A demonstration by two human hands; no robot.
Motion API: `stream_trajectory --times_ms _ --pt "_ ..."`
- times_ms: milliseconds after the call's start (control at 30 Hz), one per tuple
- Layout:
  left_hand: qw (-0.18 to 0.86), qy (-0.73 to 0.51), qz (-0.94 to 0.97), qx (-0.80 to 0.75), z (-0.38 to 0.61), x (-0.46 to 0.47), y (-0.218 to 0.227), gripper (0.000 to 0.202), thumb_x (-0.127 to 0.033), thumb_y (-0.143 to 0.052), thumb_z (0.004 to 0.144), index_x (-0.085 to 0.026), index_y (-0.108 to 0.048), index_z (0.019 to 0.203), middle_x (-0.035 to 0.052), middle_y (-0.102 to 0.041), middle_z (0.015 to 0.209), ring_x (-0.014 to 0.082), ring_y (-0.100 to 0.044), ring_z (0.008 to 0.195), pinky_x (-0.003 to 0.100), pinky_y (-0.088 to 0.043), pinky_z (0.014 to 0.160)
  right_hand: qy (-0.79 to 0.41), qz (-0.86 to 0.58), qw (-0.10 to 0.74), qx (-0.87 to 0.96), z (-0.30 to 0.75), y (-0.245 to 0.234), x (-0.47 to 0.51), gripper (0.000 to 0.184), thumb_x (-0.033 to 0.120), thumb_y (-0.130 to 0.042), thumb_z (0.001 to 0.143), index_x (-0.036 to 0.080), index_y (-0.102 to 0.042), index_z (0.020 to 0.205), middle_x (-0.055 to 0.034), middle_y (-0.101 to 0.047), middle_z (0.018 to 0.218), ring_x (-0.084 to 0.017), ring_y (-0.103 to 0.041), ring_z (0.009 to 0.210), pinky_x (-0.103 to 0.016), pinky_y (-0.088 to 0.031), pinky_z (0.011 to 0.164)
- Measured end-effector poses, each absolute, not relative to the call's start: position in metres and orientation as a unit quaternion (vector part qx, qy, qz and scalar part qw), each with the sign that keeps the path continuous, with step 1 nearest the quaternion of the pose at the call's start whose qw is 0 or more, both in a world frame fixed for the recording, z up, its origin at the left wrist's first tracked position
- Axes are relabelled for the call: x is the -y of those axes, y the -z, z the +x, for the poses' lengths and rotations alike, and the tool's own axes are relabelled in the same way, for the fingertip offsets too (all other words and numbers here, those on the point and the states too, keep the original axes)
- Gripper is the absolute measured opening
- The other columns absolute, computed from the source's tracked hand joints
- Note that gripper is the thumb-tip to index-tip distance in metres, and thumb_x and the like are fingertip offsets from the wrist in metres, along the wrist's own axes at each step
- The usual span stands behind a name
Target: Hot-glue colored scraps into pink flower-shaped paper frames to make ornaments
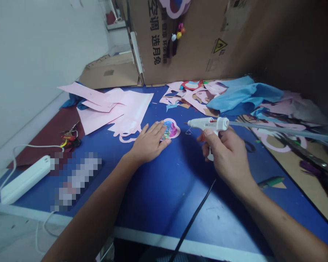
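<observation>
In my right hand (pixel 225 149) is a white glue gun (pixel 207 124), its nozzle turned left and a long clear glue stick (pixel 278 130) sticking out of its back. My left hand (pixel 150 142) lies flat with fingers stretched, the fingertips on the left side of a pink-edged cutout (pixel 175 127) with a shiny blue, green and magenta middle. Part of that cutout is hidden under the fingers. The nozzle is apart from it, a little to its right. A thin strand shows below the nozzle. Left of my left hand lies a pink cut shape (pixel 127 137).
Pink sheets (pixel 112 105) lie at the back left, and blue fabric (pixel 246 95) with pink scraps at the back right. A white power strip (pixel 26 180) and keys (pixel 71 136) are on the left. A black cord (pixel 194 218) crosses the front edge. A cardboard box (pixel 191 43) stands behind.
</observation>
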State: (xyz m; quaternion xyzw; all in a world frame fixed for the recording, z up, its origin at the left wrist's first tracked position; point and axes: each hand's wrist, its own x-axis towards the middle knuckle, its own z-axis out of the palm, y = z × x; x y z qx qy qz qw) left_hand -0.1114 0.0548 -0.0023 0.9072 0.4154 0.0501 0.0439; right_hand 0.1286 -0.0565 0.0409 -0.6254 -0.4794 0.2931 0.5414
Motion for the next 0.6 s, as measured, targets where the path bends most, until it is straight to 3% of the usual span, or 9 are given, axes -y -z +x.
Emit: stream_trajectory --times_ms 100,233,400,600 --pt "0.05 -0.048 0.906 -0.418 -0.112 -0.054 0.005 0.071 -0.06 -0.033 0.12 -0.022 -0.043 0.178 0.0141 -0.035 0.189 0.0329 -0.032 0.177 0.062 -0.024 0.144 -0.291 -0.627 0.539 0.481 0.129 -0.041 0.057 0.047 0.065 -0.066 0.106 0.023 -0.071 0.088 0.0 -0.062 0.06 -0.016 -0.056 0.05 -0.028 -0.046 0.048" --pt "0.039 -0.056 0.899 -0.433 -0.116 -0.052 0.0 0.078 -0.065 -0.034 0.118 -0.016 -0.038 0.18 0.0176 -0.027 0.191 0.0359 -0.027 0.178 0.063 -0.023 0.144 -0.296 -0.625 0.541 0.479 0.129 -0.042 0.057 0.046 0.065 -0.067 0.106 0.022 -0.071 0.089 0.0001 -0.062 0.061 -0.016 -0.056 0.05 -0.028 -0.047 0.048" --pt "0.05 -0.027 0.91 -0.411 -0.113 -0.045 0.001 0.086 -0.073 -0.044 0.113 -0.016 -0.042 0.177 0.0199 -0.037 0.187 0.0355 -0.03 0.177 0.065 -0.02 0.145 -0.294 -0.627 0.542 0.476 0.128 -0.043 0.056 0.041 0.059 -0.066 0.105 0.022 -0.071 0.088 0.0003 -0.062 0.061 -0.015 -0.054 0.048 -0.028 -0.045 0.046" --pt "0.042 -0.034 0.905 -0.421 -0.112 -0.043 0.001 0.093 -0.079 -0.047 0.11 -0.015 -0.04 0.178 0.0199 -0.032 0.189 0.0382 -0.031 0.177 0.065 -0.019 0.145 -0.297 -0.63 0.536 0.477 0.129 -0.044 0.057 0.042 0.06 -0.066 0.105 0.022 -0.071 0.088 0.0 -0.062 0.061 -0.015 -0.056 0.05 -0.028 -0.045 0.047"
